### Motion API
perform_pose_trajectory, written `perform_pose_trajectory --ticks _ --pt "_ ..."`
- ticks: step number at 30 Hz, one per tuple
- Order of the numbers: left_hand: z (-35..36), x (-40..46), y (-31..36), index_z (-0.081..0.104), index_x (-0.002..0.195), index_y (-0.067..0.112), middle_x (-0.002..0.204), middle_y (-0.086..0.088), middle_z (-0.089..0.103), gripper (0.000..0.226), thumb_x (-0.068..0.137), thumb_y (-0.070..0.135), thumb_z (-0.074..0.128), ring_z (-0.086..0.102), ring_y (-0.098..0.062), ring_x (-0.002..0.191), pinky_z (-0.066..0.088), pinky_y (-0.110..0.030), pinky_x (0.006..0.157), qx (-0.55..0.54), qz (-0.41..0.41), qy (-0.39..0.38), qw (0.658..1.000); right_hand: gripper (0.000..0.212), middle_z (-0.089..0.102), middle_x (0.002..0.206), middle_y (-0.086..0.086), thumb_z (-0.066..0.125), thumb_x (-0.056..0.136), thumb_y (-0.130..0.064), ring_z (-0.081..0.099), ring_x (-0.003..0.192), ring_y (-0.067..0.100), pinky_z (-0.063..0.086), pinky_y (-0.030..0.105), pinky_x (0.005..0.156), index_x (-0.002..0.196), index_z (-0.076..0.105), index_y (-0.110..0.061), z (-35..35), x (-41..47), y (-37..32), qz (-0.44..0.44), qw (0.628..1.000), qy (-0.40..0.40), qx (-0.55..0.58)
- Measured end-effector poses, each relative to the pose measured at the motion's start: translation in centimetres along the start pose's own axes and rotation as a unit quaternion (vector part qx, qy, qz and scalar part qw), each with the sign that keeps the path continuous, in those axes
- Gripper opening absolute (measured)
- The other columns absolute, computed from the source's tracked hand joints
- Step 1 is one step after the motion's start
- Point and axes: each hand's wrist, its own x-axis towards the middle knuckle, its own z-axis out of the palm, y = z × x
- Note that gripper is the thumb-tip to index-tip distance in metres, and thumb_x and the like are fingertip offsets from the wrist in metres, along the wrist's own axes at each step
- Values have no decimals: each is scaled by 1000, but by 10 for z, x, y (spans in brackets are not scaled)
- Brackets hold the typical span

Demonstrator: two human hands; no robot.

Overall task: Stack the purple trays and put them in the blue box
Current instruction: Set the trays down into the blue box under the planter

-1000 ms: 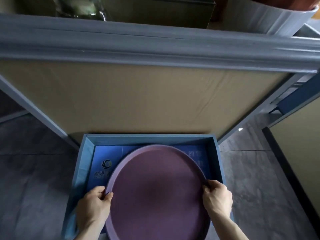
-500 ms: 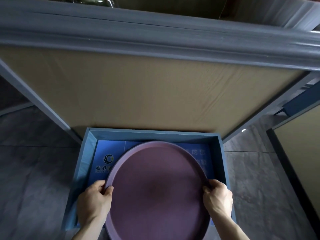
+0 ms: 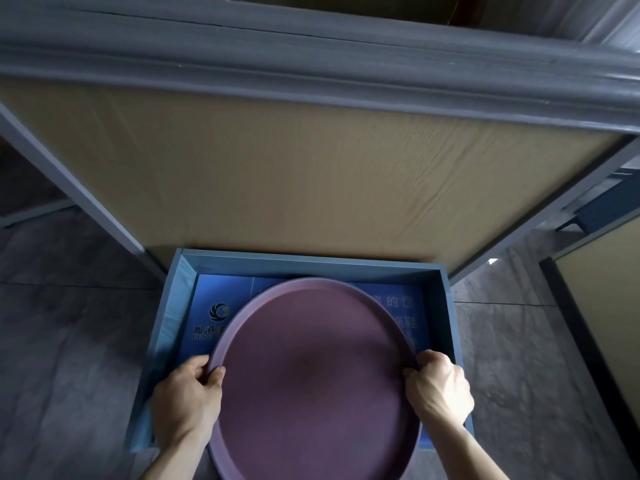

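Observation:
A round purple tray [image 3: 311, 382] with a raised rim fills the lower middle of the head view. My left hand [image 3: 185, 400] grips its left rim, thumb on top. My right hand [image 3: 438, 388] grips its right rim the same way. The tray hangs over the open blue box [image 3: 446, 306] on the floor, its far edge inside the box walls and its near edge reaching past the box's front. I cannot tell whether more trays sit beneath the top one. Printed white characters and a logo show on the box's blue bottom.
A grey metal shelf frame [image 3: 311, 64] with a tan board [image 3: 311, 174] stands right behind the box, its legs flanking the box. Dark grey tiled floor [image 3: 69, 341] lies on both sides. Another tan panel [image 3: 609, 299] rises at the right.
The tray and both hands have sunk lower over the box, and the view has tilted down slightly. Both grips are unchanged.

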Motion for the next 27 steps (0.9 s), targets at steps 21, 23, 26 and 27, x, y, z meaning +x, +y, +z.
perform_pose_trajectory --ticks 21,23,26,27 --pt "5 15 7 76 94 14 91 -6 79 14 83 21 76 69 -34 84 42 -31 63 -1 -4 6 1000 14 49 67 -2 81 68 -26 55 70 30 43 30 63 76 70 -22 5 8 4 -31 999 -2 20" --pt "6 14 7 75 99 13 94 -8 79 19 83 22 76 69 -37 87 41 -31 64 11 1 12 1000 14 43 59 -7 80 69 -26 50 64 29 42 29 61 71 68 -21 6 8 3 -36 999 5 10" --pt "5 13 5 74 109 12 101 -9 78 28 83 23 76 70 -37 93 46 -33 68 13 4 8 1000 14 40 56 -10 79 69 -25 41 57 25 40 29 59 69 67 -18 7 7 4 -43 999 11 8" --pt "5 13 4 73 111 12 104 -9 77 30 83 22 76 70 -36 95 49 -36 70 9 2 2 1000 14 39 57 -10 79 70 -25 41 57 25 40 29 59 69 67 -18 7 7 4 -45 999 10 8"
